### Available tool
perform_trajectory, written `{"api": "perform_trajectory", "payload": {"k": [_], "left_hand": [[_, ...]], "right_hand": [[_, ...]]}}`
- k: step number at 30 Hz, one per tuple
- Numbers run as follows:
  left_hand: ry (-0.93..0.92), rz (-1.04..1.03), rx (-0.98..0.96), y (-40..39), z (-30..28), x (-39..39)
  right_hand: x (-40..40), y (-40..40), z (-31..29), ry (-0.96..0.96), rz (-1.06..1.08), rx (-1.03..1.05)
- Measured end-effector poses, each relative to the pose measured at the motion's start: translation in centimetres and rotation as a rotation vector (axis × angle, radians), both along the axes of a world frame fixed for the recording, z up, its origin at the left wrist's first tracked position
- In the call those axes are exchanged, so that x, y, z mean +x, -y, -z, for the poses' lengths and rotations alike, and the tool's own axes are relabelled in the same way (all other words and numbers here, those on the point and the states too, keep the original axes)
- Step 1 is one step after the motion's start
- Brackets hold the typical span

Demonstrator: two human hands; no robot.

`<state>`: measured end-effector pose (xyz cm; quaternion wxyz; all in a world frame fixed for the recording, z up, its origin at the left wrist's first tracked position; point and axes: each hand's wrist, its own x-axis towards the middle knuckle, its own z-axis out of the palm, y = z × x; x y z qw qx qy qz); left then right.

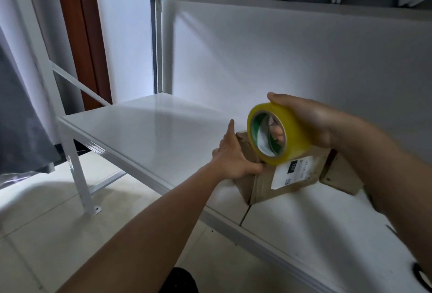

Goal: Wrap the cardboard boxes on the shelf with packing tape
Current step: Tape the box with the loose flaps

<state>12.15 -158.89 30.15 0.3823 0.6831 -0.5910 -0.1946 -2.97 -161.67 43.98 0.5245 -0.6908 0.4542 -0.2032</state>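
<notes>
R hand (pixel 311 122) grips tape roll (pixel 278 133) just above cardboard box (pixel 280 176); L hand (pixel 233 157) steadies box's left end, thumb hooked; box long axis runs left-right along shelf (pixel 152 129).

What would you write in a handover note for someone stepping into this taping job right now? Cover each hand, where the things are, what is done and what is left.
Left hand: holds the left end of the box, steadying it on the shelf.
Right hand: grips the tape roll just above the box, fingers through the core.
Second box: beside the first, to its right, partly hidden by the right arm.
Done: tape brought to the box. No pulled strip of tape shows on it; the roll hides part of its top.
Left: probably start the tape, wrap this box, then the second.
</notes>
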Motion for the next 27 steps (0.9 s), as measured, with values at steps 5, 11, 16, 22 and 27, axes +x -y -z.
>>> {"api": "perform_trajectory", "payload": {"k": [5, 11, 16, 22, 27], "left_hand": [[0.079, 0.042, -0.009, 0.4, -0.7, -0.7], [0.167, 0.063, 0.008, 0.2, -1.3, -1.1], [0.068, 0.019, 0.077, 0.3, -1.4, -0.4], [0.084, 0.041, 0.111, 0.6, -1.4, -0.7], [0.193, 0.177, 0.29, 0.4, -3.6, 0.4]], "right_hand": [[-2.8, -0.3, 0.2, -0.133, -0.013, -0.001], [-3.4, -1.2, 0.0, -0.216, -0.004, -0.042], [-4.1, -2.0, 1.0, -0.397, -0.048, -0.102], [-5.6, -2.7, 5.6, -0.456, -0.012, 0.002], [-4.4, -2.5, 7.4, -0.401, -0.014, 0.016]]}}
